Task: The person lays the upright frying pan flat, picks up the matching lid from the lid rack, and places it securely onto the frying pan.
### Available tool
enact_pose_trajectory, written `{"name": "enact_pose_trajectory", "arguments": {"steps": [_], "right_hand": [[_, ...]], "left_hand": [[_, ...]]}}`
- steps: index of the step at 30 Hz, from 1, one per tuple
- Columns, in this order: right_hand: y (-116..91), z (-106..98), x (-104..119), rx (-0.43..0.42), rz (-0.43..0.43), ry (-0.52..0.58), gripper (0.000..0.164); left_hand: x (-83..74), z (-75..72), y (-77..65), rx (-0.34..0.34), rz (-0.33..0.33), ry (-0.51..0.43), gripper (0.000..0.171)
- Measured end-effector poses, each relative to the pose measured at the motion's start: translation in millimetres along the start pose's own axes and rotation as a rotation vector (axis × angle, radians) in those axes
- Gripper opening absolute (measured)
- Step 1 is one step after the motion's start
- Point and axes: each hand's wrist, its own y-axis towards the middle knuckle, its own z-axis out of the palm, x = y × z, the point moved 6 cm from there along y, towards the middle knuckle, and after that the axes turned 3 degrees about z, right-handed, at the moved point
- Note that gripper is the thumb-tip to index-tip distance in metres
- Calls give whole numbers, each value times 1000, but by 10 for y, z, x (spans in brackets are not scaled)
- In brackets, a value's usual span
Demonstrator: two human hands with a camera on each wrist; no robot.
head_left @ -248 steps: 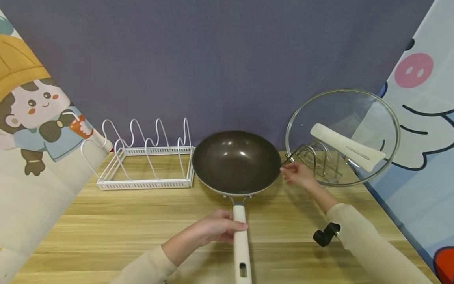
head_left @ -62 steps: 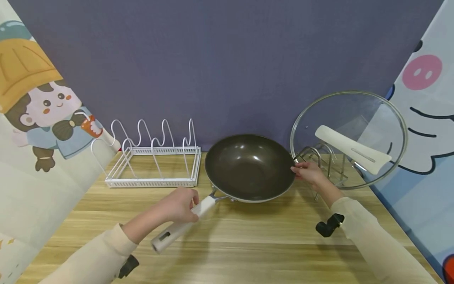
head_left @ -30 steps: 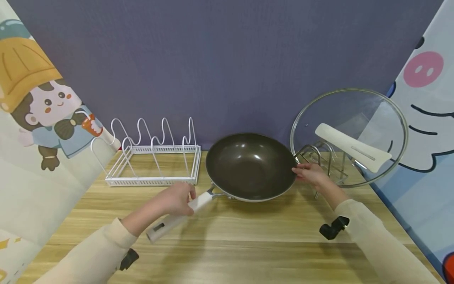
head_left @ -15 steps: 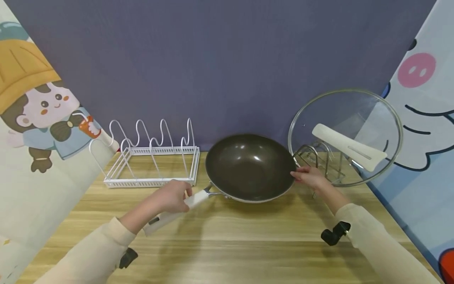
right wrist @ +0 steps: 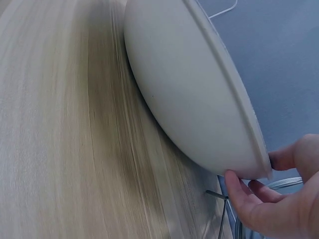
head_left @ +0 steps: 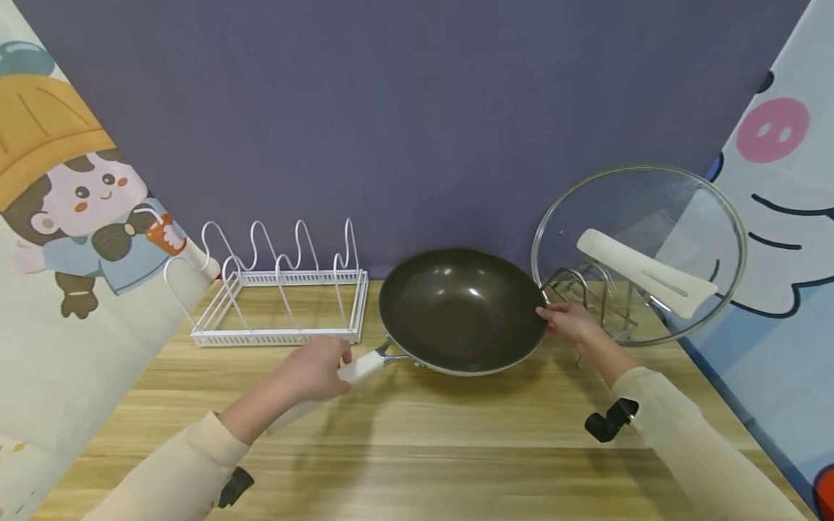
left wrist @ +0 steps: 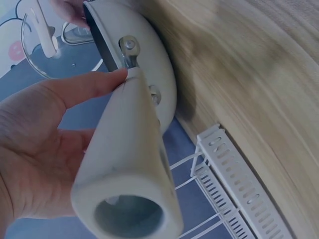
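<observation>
A dark-coated wok (head_left: 461, 311) with a cream outside and a long cream handle (head_left: 362, 367) stands in the middle of the wooden table. Its handle points toward the lower left. My left hand (head_left: 319, 369) is at the handle from above; in the left wrist view the thumb lies along its upper end near the metal bracket (left wrist: 129, 49), the fingers behind it. On the opposite side, my right hand (head_left: 568, 320) pinches the wok's rim. The right wrist view shows fingertips under the cream outer wall (right wrist: 184, 94) and the thumb at the rim.
A white wire rack (head_left: 280, 336) stands left of the wok. To the right, a glass lid (head_left: 691, 210) with a cream handle leans upright in a small metal stand (head_left: 602, 304), close to my right hand. A grey-blue cloth (head_left: 417, 130) hangs behind.
Since the earliest frame, the wok's handle has swung from pointing straight at me to the lower left, my left hand going with it. The wok sits slightly further right. Lately little has changed.
</observation>
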Motion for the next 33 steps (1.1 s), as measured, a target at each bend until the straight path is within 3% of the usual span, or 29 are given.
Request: {"name": "enact_pose_trajectory", "arguments": {"steps": [11,33], "right_hand": [[41,-13,-12,-45,-13,40,62],[-3,21,19,-53,-22,87,59]], "left_hand": [[-1,3,-26,-3,7,-3,28],[26,-6,-59,11,61,-7,29]]}}
